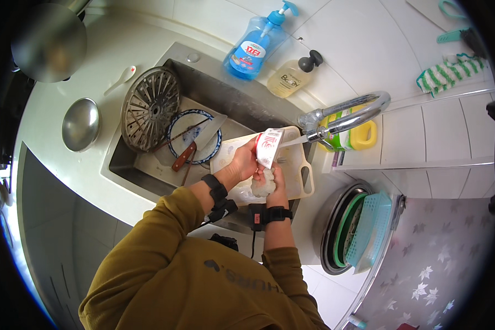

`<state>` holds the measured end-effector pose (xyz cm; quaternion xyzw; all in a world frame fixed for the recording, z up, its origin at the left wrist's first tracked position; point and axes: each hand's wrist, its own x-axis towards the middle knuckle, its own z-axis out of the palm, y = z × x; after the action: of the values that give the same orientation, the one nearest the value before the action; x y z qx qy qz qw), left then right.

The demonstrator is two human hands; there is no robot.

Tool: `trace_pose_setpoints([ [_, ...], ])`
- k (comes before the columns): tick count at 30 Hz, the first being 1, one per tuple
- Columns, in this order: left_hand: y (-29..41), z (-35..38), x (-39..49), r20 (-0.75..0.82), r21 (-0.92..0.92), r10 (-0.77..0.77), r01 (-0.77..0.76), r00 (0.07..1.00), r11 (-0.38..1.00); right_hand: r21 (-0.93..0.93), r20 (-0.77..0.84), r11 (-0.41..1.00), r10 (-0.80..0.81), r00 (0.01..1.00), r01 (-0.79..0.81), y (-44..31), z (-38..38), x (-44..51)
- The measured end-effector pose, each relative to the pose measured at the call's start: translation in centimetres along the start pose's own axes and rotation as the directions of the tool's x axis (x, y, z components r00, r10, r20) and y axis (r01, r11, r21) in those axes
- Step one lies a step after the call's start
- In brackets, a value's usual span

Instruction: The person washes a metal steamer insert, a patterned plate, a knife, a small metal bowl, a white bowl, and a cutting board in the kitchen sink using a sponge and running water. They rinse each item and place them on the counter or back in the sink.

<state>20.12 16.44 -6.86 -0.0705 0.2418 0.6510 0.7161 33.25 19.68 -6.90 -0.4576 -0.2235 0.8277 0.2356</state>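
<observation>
My left hand [244,162] grips a white bowl [268,147] with red and grey printed decoration, tipped on its side. My right hand [278,176] is at the bowl's lower edge with a wet whitish scrubbing cloth or sponge [263,186] in it. Water runs from the chrome faucet [346,120] onto the bowl. Beneath both hands a cream cutting board [295,177] lies across the right part of the steel sink [239,103]. Left of it, a knife with a wooden handle [184,156] and chopsticks [181,134] rest on a blue-rimmed plate [174,142].
A round slotted metal steamer rack [150,109] leans on the sink's left side. A steel bowl [81,124] and white spoon [121,79] sit on the left counter. Behind stand a blue soap bottle [247,55], pump bottle [291,78] and yellow jug [361,132]. Stacked basins [328,231] stand at right.
</observation>
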Motion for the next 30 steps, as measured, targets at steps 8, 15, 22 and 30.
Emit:
trace_pose_setpoints([
  [8,3.2,-0.5,1.5,0.148,0.886,0.359,-0.285,0.922,0.366,-0.976,-0.093,0.208,-0.671,0.735,0.066,-2.8,0.6,-1.3],
  [15,4.0,-4.9,2.6,-0.2,0.937,0.066,0.171,0.978,0.305,-0.996,0.084,-0.032,-0.646,0.759,0.082,-3.1,1.0,-0.6],
  [22,-1.5,-3.3,1.5,-0.5,0.504,0.092,0.204,0.861,0.839,-0.701,-0.249,0.602,-0.708,0.661,0.381,2.1,0.4,0.7],
  [30,3.1,-4.6,2.3,0.16,0.962,0.24,-0.097,0.958,-0.257,-0.899,0.07,0.412,-0.196,0.978,0.148,-2.1,0.2,-1.4],
])
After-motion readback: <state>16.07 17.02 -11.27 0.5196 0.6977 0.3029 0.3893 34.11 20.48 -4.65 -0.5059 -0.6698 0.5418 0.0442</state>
